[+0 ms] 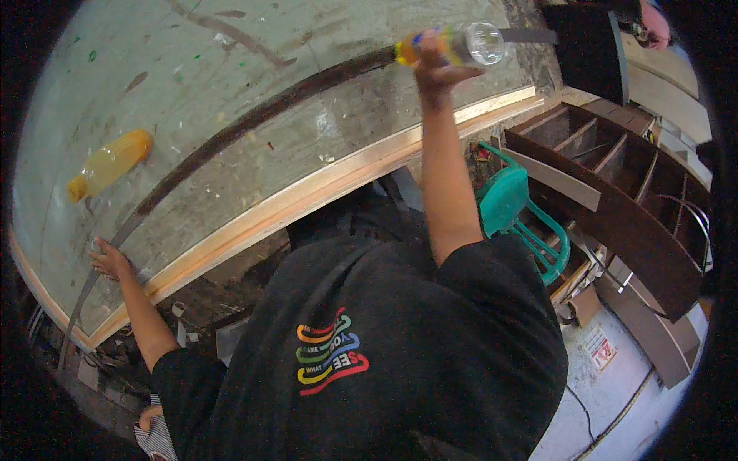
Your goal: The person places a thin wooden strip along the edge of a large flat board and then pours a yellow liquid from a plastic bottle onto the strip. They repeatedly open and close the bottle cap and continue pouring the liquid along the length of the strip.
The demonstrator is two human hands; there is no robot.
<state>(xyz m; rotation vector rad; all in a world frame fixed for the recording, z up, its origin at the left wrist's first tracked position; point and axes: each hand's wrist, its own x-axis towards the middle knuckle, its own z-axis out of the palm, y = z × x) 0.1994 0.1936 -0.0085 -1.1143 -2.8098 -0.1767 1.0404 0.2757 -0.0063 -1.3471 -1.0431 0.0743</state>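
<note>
A long dark strip [254,119] runs in a curve across a worn grey-green tabletop [192,77], from the lower left to the far right. My left hand [111,260] rests on the strip near its left end, fingers stretched out over it. At the far right my right hand [437,73] is closed around a clear plastic bottle [477,44] with a yellow end. The bottle is over the strip; whether it touches it I cannot tell. Another bottle, yellowish and plastic [111,164], lies on its side on the table, beyond my left hand.
A pale wooden edge [307,194] borders the table on my side. To the right are a green plastic chair [507,196] and a dark brown shelf unit [600,146] with compartments. Another person's hand [150,417] and striped cloth show at lower left.
</note>
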